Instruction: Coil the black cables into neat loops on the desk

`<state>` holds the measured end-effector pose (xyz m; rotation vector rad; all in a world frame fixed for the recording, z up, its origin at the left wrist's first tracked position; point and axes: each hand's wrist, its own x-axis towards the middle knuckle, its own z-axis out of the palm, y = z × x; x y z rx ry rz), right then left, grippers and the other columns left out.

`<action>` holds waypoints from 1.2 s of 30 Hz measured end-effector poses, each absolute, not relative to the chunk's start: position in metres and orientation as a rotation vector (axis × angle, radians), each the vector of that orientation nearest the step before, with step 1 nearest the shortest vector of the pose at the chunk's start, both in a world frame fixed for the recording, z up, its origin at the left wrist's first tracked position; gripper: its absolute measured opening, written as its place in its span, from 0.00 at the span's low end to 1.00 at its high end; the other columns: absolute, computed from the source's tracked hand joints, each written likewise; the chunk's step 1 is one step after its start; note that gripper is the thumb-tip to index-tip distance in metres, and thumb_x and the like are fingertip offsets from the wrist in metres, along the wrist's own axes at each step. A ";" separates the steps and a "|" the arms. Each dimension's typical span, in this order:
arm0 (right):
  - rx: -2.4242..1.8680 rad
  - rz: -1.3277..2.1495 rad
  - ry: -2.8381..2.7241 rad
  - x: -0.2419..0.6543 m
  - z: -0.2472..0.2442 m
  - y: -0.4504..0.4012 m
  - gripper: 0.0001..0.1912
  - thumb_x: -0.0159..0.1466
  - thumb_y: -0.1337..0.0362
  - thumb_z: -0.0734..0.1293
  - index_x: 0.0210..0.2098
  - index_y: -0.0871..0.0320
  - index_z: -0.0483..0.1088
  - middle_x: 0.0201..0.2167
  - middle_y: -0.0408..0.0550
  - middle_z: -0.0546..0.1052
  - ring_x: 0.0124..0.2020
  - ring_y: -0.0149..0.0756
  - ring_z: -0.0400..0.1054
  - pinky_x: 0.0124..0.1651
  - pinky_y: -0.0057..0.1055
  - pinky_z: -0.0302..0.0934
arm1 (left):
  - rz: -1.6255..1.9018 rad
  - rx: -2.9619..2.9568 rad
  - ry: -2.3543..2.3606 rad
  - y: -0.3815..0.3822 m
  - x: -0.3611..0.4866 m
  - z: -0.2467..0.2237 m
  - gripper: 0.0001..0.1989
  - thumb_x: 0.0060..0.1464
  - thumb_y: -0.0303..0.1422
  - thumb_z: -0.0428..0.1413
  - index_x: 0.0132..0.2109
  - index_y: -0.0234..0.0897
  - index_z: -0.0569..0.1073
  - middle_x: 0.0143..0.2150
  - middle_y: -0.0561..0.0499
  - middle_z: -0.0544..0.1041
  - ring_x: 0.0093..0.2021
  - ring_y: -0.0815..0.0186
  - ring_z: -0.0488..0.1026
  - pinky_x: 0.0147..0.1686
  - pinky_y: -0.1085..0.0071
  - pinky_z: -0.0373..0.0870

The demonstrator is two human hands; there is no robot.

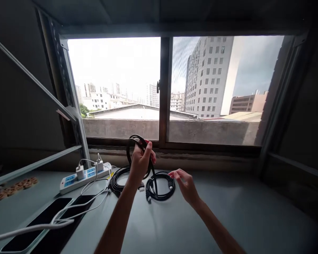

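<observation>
My left hand (pixel 141 160) is closed around loops of a black cable (pixel 129 150), held up above the table in front of the window. A straight length of this cable hangs from the hand down across a coiled black cable (pixel 163 198) on the table. My right hand (pixel 184 181) is just right of that coil, its fingers loosely bent and nothing visible in them. Left of it lies a second coiled black cable (pixel 116 180), partly hidden behind my left forearm. A light-coloured plug (pixel 141 188) shows between the two coils.
A white power strip (pixel 66 189) with two chargers stands at the back left. White cords (pixel 76 205) run from there over two dark phone-like devices (pixel 39 222). Metal posts (pixel 81 137) frame the window (pixel 116 77) behind the table (pixel 228 211).
</observation>
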<state>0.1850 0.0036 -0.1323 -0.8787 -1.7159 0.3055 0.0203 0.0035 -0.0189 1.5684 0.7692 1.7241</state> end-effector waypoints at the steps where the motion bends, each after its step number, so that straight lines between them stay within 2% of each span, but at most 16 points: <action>1: -0.849 0.324 -1.734 0.180 -0.114 -0.002 0.25 0.71 0.55 0.50 0.29 0.58 0.71 0.27 0.47 0.71 0.31 0.40 0.68 0.35 0.31 0.61 | 1.745 1.571 0.756 0.000 0.025 -0.017 0.15 0.52 0.44 0.52 0.37 0.37 0.60 0.14 0.61 0.65 0.14 0.73 0.61 0.16 0.78 0.57; 3: -0.780 0.368 -1.791 0.169 -0.078 -0.015 0.26 0.71 0.51 0.52 0.28 0.58 0.72 0.24 0.44 0.71 0.28 0.38 0.68 0.33 0.29 0.60 | 1.791 1.559 0.727 -0.004 0.034 -0.013 0.14 0.52 0.42 0.52 0.37 0.36 0.62 0.15 0.60 0.66 0.17 0.75 0.62 0.19 0.79 0.59; 6: -0.773 0.345 -1.867 0.156 -0.038 -0.032 0.21 0.64 0.51 0.65 0.21 0.58 0.69 0.20 0.41 0.70 0.23 0.36 0.65 0.29 0.28 0.56 | 1.823 1.478 0.679 -0.004 0.039 -0.006 0.14 0.52 0.43 0.53 0.36 0.36 0.63 0.16 0.60 0.65 0.17 0.76 0.60 0.19 0.80 0.57; 10: -0.723 0.501 -1.862 0.142 -0.021 -0.033 0.08 0.59 0.61 0.68 0.26 0.58 0.71 0.24 0.41 0.72 0.25 0.36 0.67 0.26 0.25 0.58 | 1.736 1.430 0.678 -0.004 0.032 -0.002 0.18 0.49 0.47 0.54 0.37 0.35 0.66 0.16 0.60 0.64 0.15 0.76 0.57 0.16 0.79 0.54; 12: -0.672 0.589 -1.849 0.135 -0.024 -0.024 0.05 0.58 0.63 0.68 0.30 0.59 0.71 0.26 0.42 0.72 0.27 0.37 0.68 0.25 0.25 0.58 | 1.676 1.447 0.703 -0.005 0.025 -0.002 0.19 0.48 0.46 0.56 0.39 0.35 0.67 0.17 0.60 0.64 0.15 0.76 0.58 0.16 0.79 0.55; 15: -0.537 0.719 -1.832 0.127 -0.032 -0.010 0.06 0.60 0.64 0.66 0.34 0.60 0.69 0.29 0.43 0.72 0.31 0.38 0.68 0.26 0.25 0.59 | 1.630 1.468 0.756 -0.004 0.012 -0.002 0.17 0.46 0.43 0.58 0.38 0.35 0.69 0.21 0.58 0.66 0.19 0.75 0.61 0.19 0.79 0.59; 17: -0.479 0.788 -1.813 0.125 -0.035 -0.005 0.06 0.61 0.63 0.66 0.34 0.60 0.68 0.28 0.43 0.71 0.31 0.38 0.68 0.27 0.25 0.60 | 1.638 1.503 0.827 -0.003 0.003 -0.002 0.15 0.44 0.42 0.60 0.32 0.34 0.69 0.23 0.56 0.67 0.22 0.75 0.63 0.22 0.79 0.61; 20: -0.479 0.884 -1.754 0.128 -0.035 -0.002 0.14 0.62 0.57 0.69 0.30 0.60 0.64 0.23 0.41 0.69 0.25 0.34 0.67 0.25 0.24 0.59 | 1.614 1.571 0.951 -0.001 -0.007 -0.001 0.15 0.43 0.41 0.61 0.26 0.34 0.67 0.21 0.56 0.66 0.22 0.75 0.62 0.22 0.80 0.60; 24: -0.412 1.034 -1.677 0.138 -0.031 -0.005 0.18 0.63 0.51 0.67 0.31 0.60 0.61 0.21 0.39 0.67 0.18 0.30 0.64 0.20 0.21 0.59 | 1.537 1.616 0.954 -0.002 -0.009 0.000 0.14 0.44 0.42 0.59 0.29 0.34 0.69 0.24 0.54 0.68 0.23 0.73 0.64 0.23 0.79 0.63; 27: -0.409 0.970 -1.610 0.151 -0.026 -0.008 0.18 0.66 0.49 0.63 0.32 0.59 0.60 0.21 0.40 0.68 0.17 0.30 0.64 0.18 0.21 0.58 | 1.456 1.603 0.849 -0.008 -0.008 0.002 0.13 0.47 0.42 0.56 0.31 0.35 0.69 0.29 0.51 0.71 0.26 0.70 0.68 0.24 0.76 0.66; 31: -0.544 0.758 -1.500 0.175 -0.019 -0.019 0.17 0.66 0.49 0.64 0.35 0.58 0.61 0.22 0.40 0.69 0.16 0.30 0.64 0.16 0.20 0.55 | 1.390 1.639 0.804 -0.018 -0.006 0.007 0.13 0.50 0.43 0.54 0.30 0.36 0.69 0.26 0.52 0.70 0.23 0.70 0.67 0.20 0.76 0.64; 33: -0.577 0.699 -1.482 0.182 -0.016 -0.028 0.16 0.66 0.51 0.65 0.36 0.58 0.63 0.23 0.40 0.68 0.14 0.29 0.62 0.14 0.19 0.52 | 1.385 1.697 0.804 -0.021 -0.003 0.007 0.14 0.48 0.43 0.55 0.30 0.36 0.71 0.25 0.51 0.70 0.25 0.69 0.68 0.21 0.77 0.64; 36: -0.612 0.644 -1.525 0.181 -0.015 -0.040 0.15 0.69 0.52 0.61 0.40 0.58 0.69 0.25 0.43 0.69 0.14 0.26 0.59 0.14 0.19 0.51 | 1.368 1.750 0.799 -0.021 0.007 0.005 0.16 0.47 0.46 0.56 0.32 0.35 0.74 0.29 0.49 0.73 0.29 0.67 0.70 0.25 0.76 0.66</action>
